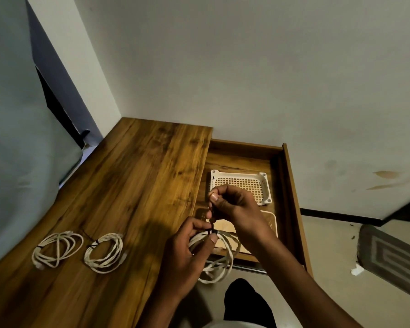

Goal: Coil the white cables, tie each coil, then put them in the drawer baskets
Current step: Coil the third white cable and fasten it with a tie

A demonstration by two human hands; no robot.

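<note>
My left hand (188, 254) grips a white cable coil (219, 263) where a black tie (211, 231) wraps it, above the desk's right edge. My right hand (232, 204) pinches the tie's free end, pulled up from the coil. Two tied white coils lie on the wooden desk: one at the far left (57, 250), one beside it (104, 253). In the open drawer (285, 185) sits a white basket (240, 184) with nothing in it. A second basket (271, 221) nearer me is mostly hidden behind my right hand.
The wooden desk (133, 185) meets the wall at the back. A grey-blue surface (14, 138) borders the desk's left side. A patterned mat (393, 254) lies on the floor at the right. My dark-clad leg (246, 304) is below the drawer.
</note>
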